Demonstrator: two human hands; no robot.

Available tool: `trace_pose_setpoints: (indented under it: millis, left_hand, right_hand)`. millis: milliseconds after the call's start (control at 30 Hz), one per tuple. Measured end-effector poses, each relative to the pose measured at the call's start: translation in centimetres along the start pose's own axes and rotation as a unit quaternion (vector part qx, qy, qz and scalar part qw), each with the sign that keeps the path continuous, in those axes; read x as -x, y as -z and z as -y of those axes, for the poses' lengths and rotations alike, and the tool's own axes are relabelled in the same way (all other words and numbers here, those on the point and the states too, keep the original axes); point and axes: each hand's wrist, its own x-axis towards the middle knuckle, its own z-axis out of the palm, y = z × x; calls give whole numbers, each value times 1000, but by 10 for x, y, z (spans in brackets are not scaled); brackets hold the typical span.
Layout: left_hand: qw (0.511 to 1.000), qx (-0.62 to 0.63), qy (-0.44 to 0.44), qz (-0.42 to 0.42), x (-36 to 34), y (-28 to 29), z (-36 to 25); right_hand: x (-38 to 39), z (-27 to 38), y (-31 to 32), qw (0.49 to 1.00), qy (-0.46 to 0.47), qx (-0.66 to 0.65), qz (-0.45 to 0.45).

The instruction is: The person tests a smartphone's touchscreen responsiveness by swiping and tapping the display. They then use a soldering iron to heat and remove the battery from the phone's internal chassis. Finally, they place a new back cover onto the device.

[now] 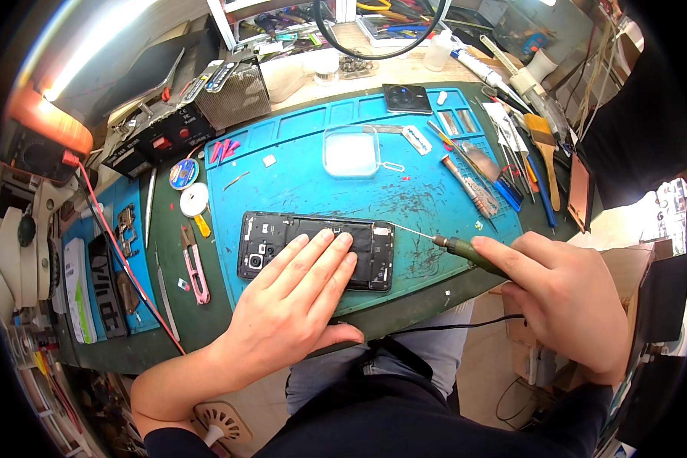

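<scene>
An opened phone (374, 256) lies on the blue silicone mat (275, 183), its dark internals and camera module exposed. My left hand (290, 301) rests flat across the phone, fingers extended and touching its middle. In my right hand (557, 298) is a green-handled tool (462, 246) with a long thin metal tip, which points at the phone's upper right corner; whether it touches cannot be told. Above the phone are a clear plastic box (349, 151), a small wire loop (391, 167) and a razor blade (416, 140).
An orange-cased meter (53, 122) with leads, a black bench device (156, 137), solder spools (193, 200) and pink-handled cutters (198, 278) are at left. Brushes (544, 153), tweezers and screwdrivers crowd the right. Another dark phone (404, 97) sits at the back. A black cable (458, 326) runs below the bench edge.
</scene>
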Motion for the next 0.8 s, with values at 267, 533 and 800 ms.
trace_pose_setpoints:
  millis: [267, 533, 800]
  left_hand:
    - [1000, -2, -4, -3, -2, 1, 0]
    - [1000, -1, -3, -4, -1, 0, 0]
    - [1000, 14, 0, -8, 0, 0, 0]
  right_hand:
    - [-16, 3, -12, 998, 32, -49, -16]
    - [-40, 6, -15, 995, 77, -58, -12]
    - [-42, 8, -14, 995, 79, -55, -20]
